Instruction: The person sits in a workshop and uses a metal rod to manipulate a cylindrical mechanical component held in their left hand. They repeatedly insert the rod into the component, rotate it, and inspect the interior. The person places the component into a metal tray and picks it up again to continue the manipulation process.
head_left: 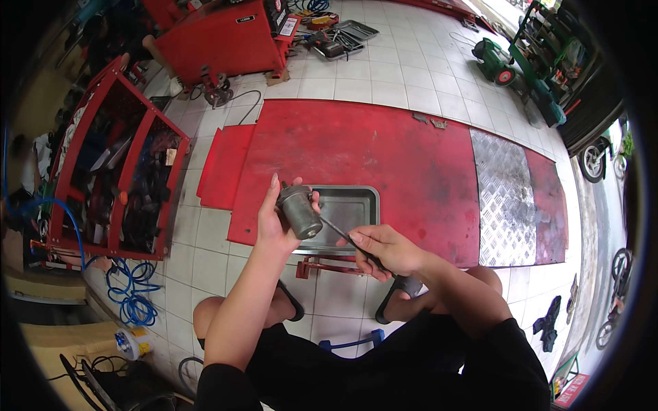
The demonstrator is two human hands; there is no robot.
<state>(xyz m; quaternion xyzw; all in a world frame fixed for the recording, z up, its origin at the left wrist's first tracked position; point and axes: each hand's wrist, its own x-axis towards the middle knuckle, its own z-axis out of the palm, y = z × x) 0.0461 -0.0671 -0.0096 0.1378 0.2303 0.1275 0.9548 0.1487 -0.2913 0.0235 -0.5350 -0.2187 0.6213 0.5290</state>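
My left hand (275, 220) is wrapped around a starter motor (299, 214), a dull grey metal cylinder tilted with its rounded end toward me. In my right hand (391, 250) is a screwdriver (335, 228). Its thin shaft points up and left, with the tip at or close to the motor's side; whether they touch I cannot tell. The handle is mostly hidden by my fingers. Below both hands, a grey metal tray (376, 205) sits at the near edge of a red lift platform (404, 164).
A red tool cart (147, 130) with loaded shelves stands at left, near a coiled blue hose (137, 294). Behind the platform are a red cabinet (219, 51) and tools in trays (353, 31). A green machine (492, 61) is at far right. A blue stool (353, 342) shows beneath me.
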